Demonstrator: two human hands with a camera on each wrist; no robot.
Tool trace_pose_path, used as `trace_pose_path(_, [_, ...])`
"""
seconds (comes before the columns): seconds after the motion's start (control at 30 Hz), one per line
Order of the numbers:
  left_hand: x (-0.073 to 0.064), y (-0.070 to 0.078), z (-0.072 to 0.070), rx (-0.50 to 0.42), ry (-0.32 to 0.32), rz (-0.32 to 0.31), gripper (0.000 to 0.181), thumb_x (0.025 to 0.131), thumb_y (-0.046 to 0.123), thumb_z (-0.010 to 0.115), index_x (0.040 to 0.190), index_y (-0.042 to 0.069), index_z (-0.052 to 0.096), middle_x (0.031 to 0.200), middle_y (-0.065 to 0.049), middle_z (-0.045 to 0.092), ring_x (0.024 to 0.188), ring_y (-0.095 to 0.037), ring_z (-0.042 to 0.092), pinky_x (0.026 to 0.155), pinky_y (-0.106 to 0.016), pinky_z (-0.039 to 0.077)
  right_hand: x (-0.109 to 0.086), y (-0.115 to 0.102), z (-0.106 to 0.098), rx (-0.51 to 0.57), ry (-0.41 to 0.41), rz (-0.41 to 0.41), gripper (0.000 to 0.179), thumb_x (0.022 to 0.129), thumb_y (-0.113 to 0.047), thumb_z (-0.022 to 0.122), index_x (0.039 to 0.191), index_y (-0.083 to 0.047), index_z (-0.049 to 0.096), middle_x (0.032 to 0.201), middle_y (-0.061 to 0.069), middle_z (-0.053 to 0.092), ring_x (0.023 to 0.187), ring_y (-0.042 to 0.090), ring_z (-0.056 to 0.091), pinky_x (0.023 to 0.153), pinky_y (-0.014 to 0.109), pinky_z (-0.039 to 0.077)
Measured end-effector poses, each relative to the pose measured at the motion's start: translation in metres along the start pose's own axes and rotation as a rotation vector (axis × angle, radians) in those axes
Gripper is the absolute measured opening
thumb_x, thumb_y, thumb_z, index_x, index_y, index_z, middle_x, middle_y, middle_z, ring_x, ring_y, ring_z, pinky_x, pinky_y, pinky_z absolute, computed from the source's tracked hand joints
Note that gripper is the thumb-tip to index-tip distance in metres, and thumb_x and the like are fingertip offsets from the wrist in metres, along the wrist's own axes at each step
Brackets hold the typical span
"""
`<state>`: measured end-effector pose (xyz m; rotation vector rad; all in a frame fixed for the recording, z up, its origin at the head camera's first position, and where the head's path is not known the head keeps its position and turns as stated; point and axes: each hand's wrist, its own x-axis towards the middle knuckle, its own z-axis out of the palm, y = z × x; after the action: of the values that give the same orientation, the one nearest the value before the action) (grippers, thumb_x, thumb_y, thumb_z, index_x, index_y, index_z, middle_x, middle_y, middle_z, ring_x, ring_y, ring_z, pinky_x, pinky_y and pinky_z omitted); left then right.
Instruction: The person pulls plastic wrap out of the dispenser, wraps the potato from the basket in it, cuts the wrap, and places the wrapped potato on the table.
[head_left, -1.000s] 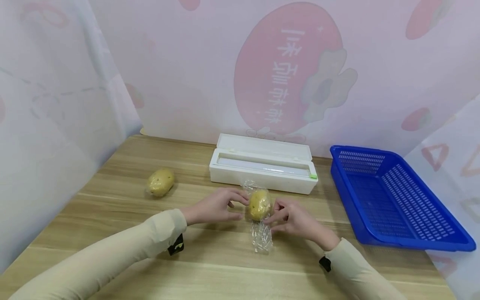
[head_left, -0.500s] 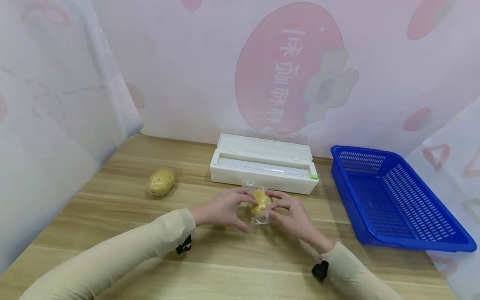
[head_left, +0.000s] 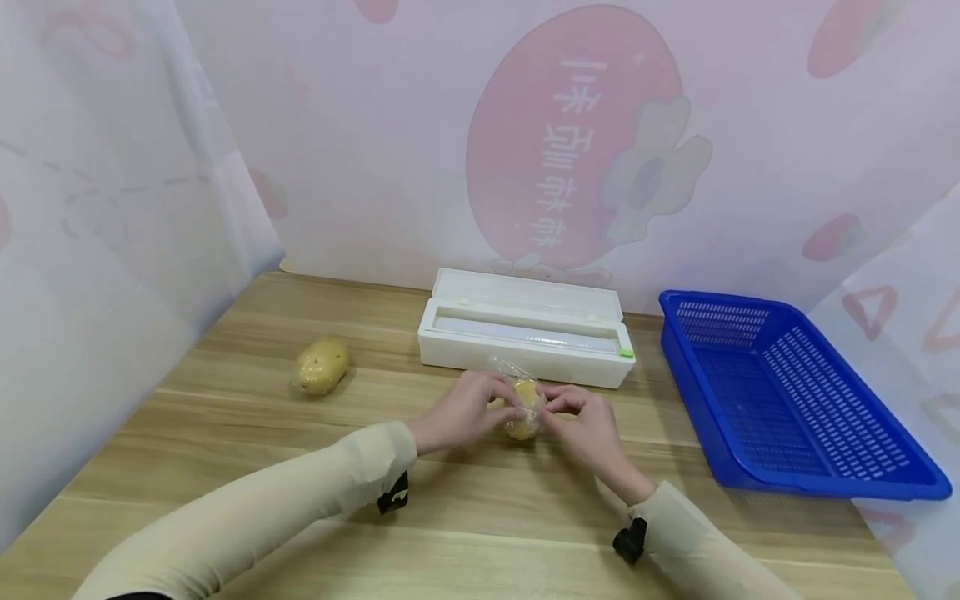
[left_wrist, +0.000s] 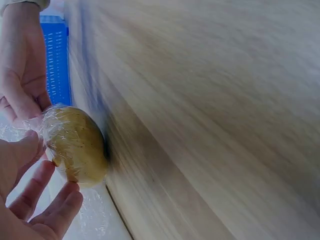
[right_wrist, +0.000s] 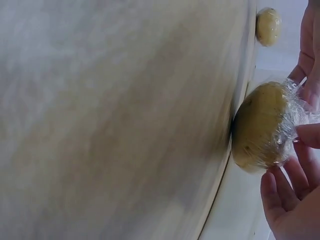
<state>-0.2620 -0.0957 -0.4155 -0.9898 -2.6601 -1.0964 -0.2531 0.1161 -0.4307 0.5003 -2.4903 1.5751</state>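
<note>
A yellow potato sits on the wooden table with clear plastic wrap crumpled over its top. My left hand comes from the left and pinches the film between thumb and fingers over the potato. On the opposite side, my right hand pinches the film too, its other fingertips against the potato in the right wrist view. A loose flap of film sticks up behind the potato. Farther left lies a second potato, with a glossy film around it.
Just behind the hands stands a long white wrap dispenser box, lid raised, a roll of film inside. A blue plastic basket is at the right. Printed cloth hangs behind the table.
The film tail on the near side of the potato has been folded up over it. My left hand has moved right onto the potato, and both hands have drawn closer together.
</note>
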Motion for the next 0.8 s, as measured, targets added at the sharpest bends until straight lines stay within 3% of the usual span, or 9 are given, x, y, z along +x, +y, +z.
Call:
trace_pose_path(0.2, [0.005, 0.001, 0.002, -0.059, 0.041, -0.122, 0.009, 0.086, 0.021, 0.078, 0.078, 0.019, 0.075, 0.077, 0.017, 0.067, 0.083, -0.008, 0.060, 0.078, -0.031, 0.048, 0.001, 0.001, 0.002, 0.069, 0.006, 0.081, 0.009, 0.079, 0.001, 0.080, 0.081, -0.006, 0.075, 0.106, 0.010, 0.072, 0.096, 0.022, 0.069, 0.079, 0.033, 0.055])
trace_pose_path(0.4, [0.007, 0.003, 0.006, -0.115, 0.099, -0.246, 0.014, 0.081, 0.019, 0.082, 0.073, 0.018, 0.071, 0.073, 0.014, 0.065, 0.074, -0.008, 0.059, 0.071, -0.030, 0.049, -0.001, 0.000, 0.000, 0.054, 0.010, 0.027, 0.012, 0.079, -0.016, 0.085, 0.088, -0.010, 0.079, 0.097, 0.001, 0.074, 0.087, 0.021, 0.071, 0.074, 0.032, 0.057])
trace_pose_path(0.53, [0.007, 0.004, 0.008, -0.137, 0.110, -0.306, 0.016, 0.079, 0.021, 0.085, 0.080, 0.014, 0.070, 0.079, 0.008, 0.068, 0.077, -0.012, 0.063, 0.073, -0.030, 0.051, 0.002, 0.002, -0.002, -0.017, 0.028, -0.054, 0.016, 0.079, -0.024, 0.085, 0.090, -0.013, 0.080, 0.088, -0.006, 0.074, 0.079, 0.016, 0.071, 0.066, 0.029, 0.057])
trace_pose_path(0.67, [0.006, 0.003, 0.011, -0.168, 0.127, -0.315, 0.032, 0.078, 0.019, 0.086, 0.100, 0.005, 0.065, 0.092, -0.001, 0.067, 0.086, -0.017, 0.065, 0.076, -0.028, 0.052, 0.009, 0.006, -0.003, -0.122, 0.044, -0.114, 0.012, 0.080, -0.023, 0.084, 0.089, -0.017, 0.081, 0.085, -0.013, 0.072, 0.079, 0.008, 0.068, 0.067, 0.031, 0.055])
trace_pose_path(0.8, [0.005, 0.003, 0.014, -0.194, 0.142, -0.262, 0.047, 0.079, 0.016, 0.085, 0.115, 0.002, 0.057, 0.101, -0.008, 0.066, 0.091, -0.021, 0.066, 0.079, -0.030, 0.054, 0.014, 0.005, -0.001, -0.131, 0.044, -0.058, 0.011, 0.079, -0.021, 0.085, 0.088, -0.016, 0.081, 0.083, -0.011, 0.072, 0.079, 0.008, 0.067, 0.070, 0.031, 0.054])
